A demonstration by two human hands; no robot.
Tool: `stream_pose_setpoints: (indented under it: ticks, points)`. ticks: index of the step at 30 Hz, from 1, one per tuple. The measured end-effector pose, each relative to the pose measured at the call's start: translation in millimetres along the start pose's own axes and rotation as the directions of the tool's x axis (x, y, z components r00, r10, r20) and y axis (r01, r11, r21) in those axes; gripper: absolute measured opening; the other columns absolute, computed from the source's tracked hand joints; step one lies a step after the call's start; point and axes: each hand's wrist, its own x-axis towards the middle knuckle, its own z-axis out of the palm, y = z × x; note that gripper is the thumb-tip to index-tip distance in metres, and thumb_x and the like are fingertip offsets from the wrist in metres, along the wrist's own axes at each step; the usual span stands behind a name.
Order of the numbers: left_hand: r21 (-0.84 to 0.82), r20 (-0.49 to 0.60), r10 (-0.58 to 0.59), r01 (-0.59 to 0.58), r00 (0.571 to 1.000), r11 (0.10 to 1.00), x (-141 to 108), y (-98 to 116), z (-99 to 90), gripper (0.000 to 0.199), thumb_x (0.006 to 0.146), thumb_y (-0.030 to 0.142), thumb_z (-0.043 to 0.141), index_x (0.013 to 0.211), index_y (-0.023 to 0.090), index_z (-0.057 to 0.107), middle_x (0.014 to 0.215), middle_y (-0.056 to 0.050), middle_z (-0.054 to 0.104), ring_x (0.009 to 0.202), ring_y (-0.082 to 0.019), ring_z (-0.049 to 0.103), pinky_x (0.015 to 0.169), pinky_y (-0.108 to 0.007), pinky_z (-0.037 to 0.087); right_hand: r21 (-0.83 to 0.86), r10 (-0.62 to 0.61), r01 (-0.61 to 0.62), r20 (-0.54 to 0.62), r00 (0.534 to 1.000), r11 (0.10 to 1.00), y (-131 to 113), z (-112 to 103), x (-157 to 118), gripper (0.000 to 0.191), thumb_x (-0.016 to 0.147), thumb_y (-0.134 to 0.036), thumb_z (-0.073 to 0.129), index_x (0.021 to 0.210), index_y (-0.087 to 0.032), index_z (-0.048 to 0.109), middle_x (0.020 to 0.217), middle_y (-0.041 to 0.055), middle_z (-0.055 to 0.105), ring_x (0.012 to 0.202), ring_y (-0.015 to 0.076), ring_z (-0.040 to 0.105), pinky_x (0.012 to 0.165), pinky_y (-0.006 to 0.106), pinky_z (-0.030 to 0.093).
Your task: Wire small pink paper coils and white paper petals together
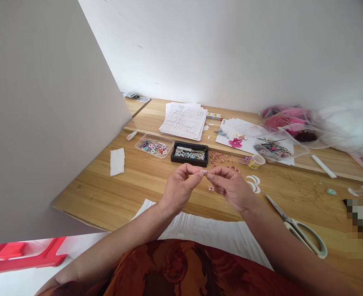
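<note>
We pinch a tiny pale piece (205, 172) between our left hand (175, 188) and our right hand (237, 192), over the tabletop (144, 187). The fingers of both hands close on it, tip to tip. It looks like a small, careful shaping or joining step. The next move seems to need a soft, steady pinch. The black tray (189, 163) sits just beyond, and the scissors (296, 231) lie near, on the right.
</note>
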Motion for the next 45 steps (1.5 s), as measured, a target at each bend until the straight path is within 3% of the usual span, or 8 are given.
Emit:
stream_pose_setpoints:
  ticks: [9,16,19,22,29,33,40,45]
  points:
    - [0.062,-0.096,0.038,-0.032,0.995,0.998,1,-5,2.5,0.016,0.08,0.029,0.079,0.077,0.017,0.068,0.086,-0.004,0.075,0.09,-0.018,0.068,0.092,-0.034,0.05,-0.33,-0.254,0.212,-0.091,0.963,0.92,12,17,-32,0.021,0.083,-0.038,0.076,0.074,-0.019,0.069,0.063,-0.0008,0.062,0.054,0.011,0.049,0.052,0.026,0.039]
    - [0.232,-0.062,0.083,-0.067,0.995,0.97,-3,-1,3.0,0.016,0.082,0.03,0.075,0.079,0.016,0.068,0.089,-0.007,0.075,0.09,-0.019,0.068,0.09,-0.034,0.05,-0.782,-0.745,0.576,0.234,0.625,0.238,-5,13,-43,0.012,0.091,-0.013,0.064,0.086,-0.02,0.072,0.073,0.0015,0.068,0.067,0.0144,0.06,0.066,0.028,0.047]
    - [0.262,-0.003,0.086,-0.082,0.996,0.962,-7,1,2.4,0.016,0.082,0.03,0.075,0.079,0.017,0.066,0.089,-0.007,0.074,0.089,-0.019,0.067,0.09,-0.034,0.05,-0.779,-0.791,0.611,0.283,0.542,0.14,-23,10,-37,0.012,0.09,-0.011,0.065,0.089,-0.02,0.073,0.077,0.0029,0.071,0.073,0.0157,0.063,0.07,0.029,0.048]
    - [0.22,0.057,0.079,-0.09,0.995,0.971,-9,3,1.9,0.018,0.082,0.031,0.077,0.078,0.017,0.065,0.09,-0.006,0.074,0.09,-0.018,0.067,0.09,-0.033,0.05,-0.75,-0.772,0.615,0.234,0.591,0.243,-37,4,-26,0.012,0.09,-0.013,0.066,0.084,-0.02,0.073,0.076,0.0013,0.071,0.069,0.014,0.06,0.066,0.028,0.046]
    - [0.067,0.104,0.026,-0.033,0.994,0.997,-7,3,1.6,0.02,0.081,0.031,0.079,0.076,0.017,0.066,0.089,-0.004,0.074,0.089,-0.015,0.066,0.089,-0.03,0.048,-0.365,-0.344,0.328,0.023,0.939,0.871,-26,-8,0,0.019,0.078,-0.037,0.08,0.076,-0.019,0.074,0.065,-0.0009,0.063,0.055,0.0097,0.044,0.051,0.026,0.033]
    - [-0.004,0.054,0.043,-0.043,0.998,0.999,-3,1,1.8,0.018,0.079,0.028,0.08,0.073,0.017,0.067,0.094,-0.003,0.073,0.096,-0.015,0.065,0.095,-0.029,0.046,0.001,-0.053,0.053,0.037,0.998,0.999,-5,-2,0,0.032,0.067,-0.045,0.087,0.071,-0.019,0.068,0.059,-0.005,0.054,0.049,0.0063,0.037,0.048,0.024,0.028]
    - [0.017,-0.064,0.022,-0.021,0.998,1.0,-1,-3,4.9,0.017,0.08,0.03,0.079,0.077,0.017,0.067,0.086,-0.003,0.074,0.09,-0.017,0.067,0.091,-0.033,0.049,-0.267,-0.252,0.228,-0.059,0.966,0.936,15,13,-27,0.021,0.081,-0.037,0.077,0.074,-0.02,0.069,0.063,-0.0016,0.061,0.053,0.0098,0.048,0.051,0.026,0.037]
    - [0.169,-0.085,0.069,-0.054,0.994,0.984,-4,-1,6.2,0.015,0.081,0.029,0.077,0.08,0.017,0.068,0.087,-0.005,0.073,0.09,-0.018,0.066,0.09,-0.034,0.049,-0.777,-0.7,0.526,0.16,0.696,0.346,1,15,-48,0.011,0.09,-0.015,0.065,0.083,-0.02,0.071,0.068,-0.0006,0.066,0.061,0.0122,0.055,0.062,0.028,0.043]
